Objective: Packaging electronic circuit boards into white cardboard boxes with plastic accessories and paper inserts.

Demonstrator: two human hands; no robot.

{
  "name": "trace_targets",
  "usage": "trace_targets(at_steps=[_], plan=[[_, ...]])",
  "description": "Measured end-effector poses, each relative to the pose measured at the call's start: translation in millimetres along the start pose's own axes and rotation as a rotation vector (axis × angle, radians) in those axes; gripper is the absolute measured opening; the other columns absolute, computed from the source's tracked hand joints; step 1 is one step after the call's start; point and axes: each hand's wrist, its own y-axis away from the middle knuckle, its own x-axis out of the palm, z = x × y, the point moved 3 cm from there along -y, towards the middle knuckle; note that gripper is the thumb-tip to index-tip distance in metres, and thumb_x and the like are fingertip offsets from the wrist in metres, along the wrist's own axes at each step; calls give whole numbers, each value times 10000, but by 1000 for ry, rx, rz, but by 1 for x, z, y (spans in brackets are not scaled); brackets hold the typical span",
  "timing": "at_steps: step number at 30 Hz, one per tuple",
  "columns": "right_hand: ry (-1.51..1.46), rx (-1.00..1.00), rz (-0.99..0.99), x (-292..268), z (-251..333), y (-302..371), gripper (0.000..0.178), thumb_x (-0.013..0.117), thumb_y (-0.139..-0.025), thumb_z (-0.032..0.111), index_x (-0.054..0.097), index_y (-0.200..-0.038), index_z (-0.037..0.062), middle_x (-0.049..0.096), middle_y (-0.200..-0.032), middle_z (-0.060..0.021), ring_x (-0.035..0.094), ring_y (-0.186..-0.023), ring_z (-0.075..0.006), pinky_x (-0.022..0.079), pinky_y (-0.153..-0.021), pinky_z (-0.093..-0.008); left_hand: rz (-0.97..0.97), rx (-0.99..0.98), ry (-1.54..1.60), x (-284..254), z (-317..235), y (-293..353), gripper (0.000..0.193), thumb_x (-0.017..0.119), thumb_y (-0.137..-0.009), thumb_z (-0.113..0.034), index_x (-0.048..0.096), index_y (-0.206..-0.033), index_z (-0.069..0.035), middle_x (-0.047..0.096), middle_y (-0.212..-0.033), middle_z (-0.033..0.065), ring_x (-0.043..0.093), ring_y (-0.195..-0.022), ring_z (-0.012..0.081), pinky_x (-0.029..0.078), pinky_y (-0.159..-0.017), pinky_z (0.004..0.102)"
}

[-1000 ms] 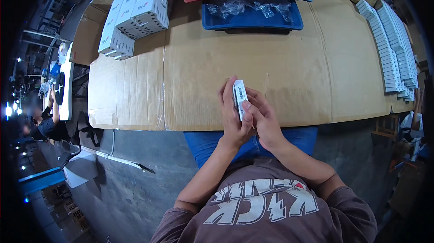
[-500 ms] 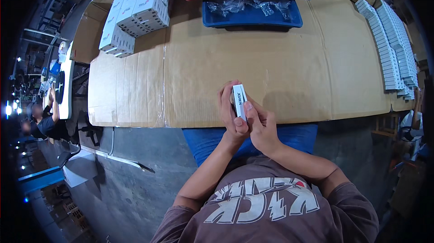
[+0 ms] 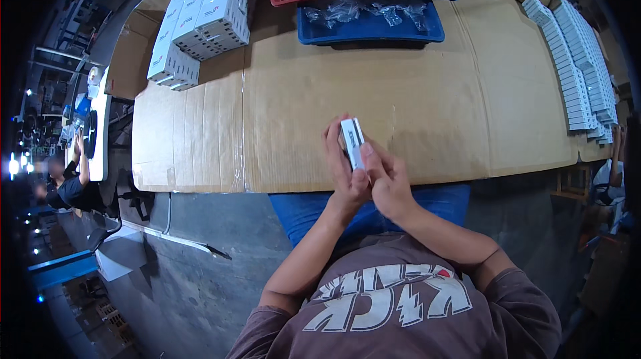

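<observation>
Both hands meet at the near edge of the cardboard-covered counter. The left hand has its grip clamped on a small white box, held on edge; the right hand presses its fingers together against the box's near end. The blue tray lies well beyond the box, stacked white cartons to the tray's left.
</observation>
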Motion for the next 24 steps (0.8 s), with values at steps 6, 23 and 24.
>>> trace_targets(at_steps=[6,23,24], plan=[[23,50,310,-38,1,-17,506,502,-1103,193,461,-1569,-2,433,-1557,-143,444,-1428,-224,391,-1174,-362,219,-238,221,1,24,2,1222,445,-919,-865,125,-1650,61,303,-1617,226,407,-1397,345,311,-1194,485],[700,-1011,298,-62,17,-40,884,707,-895,622,556,-1420,-73,592,-1393,-315,632,-1227,-497,526,-1031,-544,366,-1023,782,27,-34,13,835,264,-1057,-731,315,-1591,-91,544,-1465,134,593,-1327,252,546,-1040,387],[699,-1013,299,-61,16,-43,884,707,-895,622,556,-1420,-73,592,-1393,-315,632,-1227,-497,526,-1031,-544,365,-1020,780,28,-31,13,835,264,-1057,-731,315,-1591,-91,544,-1465,134,593,-1327,252,546,-1040,387]])
